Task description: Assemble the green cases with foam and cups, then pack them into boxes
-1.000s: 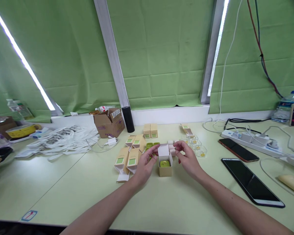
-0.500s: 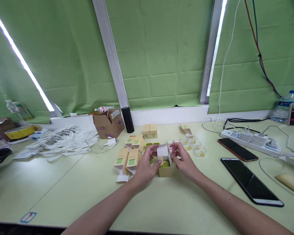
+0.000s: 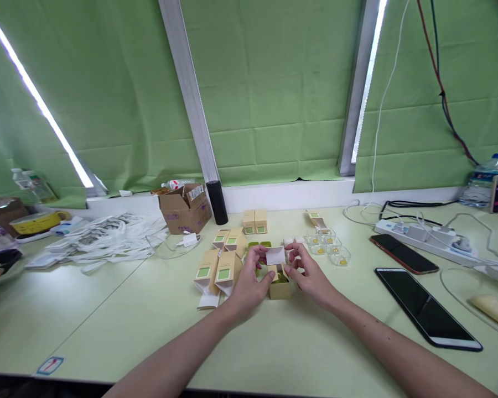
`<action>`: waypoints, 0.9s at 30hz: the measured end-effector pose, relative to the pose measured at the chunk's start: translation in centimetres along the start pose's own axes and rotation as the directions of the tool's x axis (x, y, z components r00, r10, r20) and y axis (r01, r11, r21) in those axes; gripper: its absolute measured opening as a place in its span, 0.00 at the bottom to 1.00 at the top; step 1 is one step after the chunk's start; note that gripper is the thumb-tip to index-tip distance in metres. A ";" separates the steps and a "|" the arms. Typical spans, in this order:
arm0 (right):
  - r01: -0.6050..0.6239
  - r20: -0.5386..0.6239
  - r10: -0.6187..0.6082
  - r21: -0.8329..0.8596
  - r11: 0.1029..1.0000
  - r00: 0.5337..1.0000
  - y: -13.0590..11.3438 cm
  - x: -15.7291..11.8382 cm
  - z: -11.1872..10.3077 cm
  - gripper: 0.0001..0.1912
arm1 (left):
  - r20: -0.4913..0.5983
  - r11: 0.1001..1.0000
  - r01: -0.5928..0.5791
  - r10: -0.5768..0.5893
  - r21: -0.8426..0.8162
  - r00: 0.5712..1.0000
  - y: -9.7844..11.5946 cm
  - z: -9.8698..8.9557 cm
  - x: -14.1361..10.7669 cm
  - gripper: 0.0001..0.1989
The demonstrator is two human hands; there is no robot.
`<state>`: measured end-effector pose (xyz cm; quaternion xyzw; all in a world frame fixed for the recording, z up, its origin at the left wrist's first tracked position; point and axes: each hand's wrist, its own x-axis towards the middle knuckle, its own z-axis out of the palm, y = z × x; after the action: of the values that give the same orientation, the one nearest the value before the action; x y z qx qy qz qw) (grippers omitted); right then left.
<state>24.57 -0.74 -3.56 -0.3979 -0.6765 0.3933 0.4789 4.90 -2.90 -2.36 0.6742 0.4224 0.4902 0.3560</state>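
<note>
A small tan cardboard box stands with its top raised, and its white-lined lid flap points up and back. Something green lies inside, partly covered by the side flaps. My left hand grips the box's left side, thumb on the left flap and fingers behind. On the other side, my right hand closes its thumb and fingers on the right flap and the lid edge. Green pieces and small white items sit just behind, partly hidden by the hands.
Left of the hands stand several tan boxes with green labels; two more boxes are farther back. Clear plastic cups with yellow centres lie right. Two phones, a power strip, white straps and a carton surround them.
My right hand has moved left and down, from beside the box onto its right flap and lid edge. My left hand keeps its grip on the left side.
</note>
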 end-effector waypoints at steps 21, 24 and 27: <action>0.016 0.017 -0.015 -0.057 0.998 1.000 0.9 -0.2 0.5 0.20 | 0.011 0.995 -0.042 0.042 0.088 0.999 -0.4 -0.3 -0.1 0.14; 0.008 0.025 -0.007 -0.063 0.998 1.000 0.9 -0.2 0.5 0.20 | 0.016 0.995 -0.044 0.042 0.093 0.999 -0.5 -0.3 -0.1 0.13; 0.010 0.023 -0.008 -0.070 0.997 1.000 0.8 -0.2 0.4 0.20 | 0.021 0.994 -0.052 0.050 0.098 0.999 -0.5 -0.3 -0.1 0.12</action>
<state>24.34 -0.72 -4.45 -0.4068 -0.6973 0.3716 0.4585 4.49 -2.74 -2.73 0.7061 0.4253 0.4713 0.3136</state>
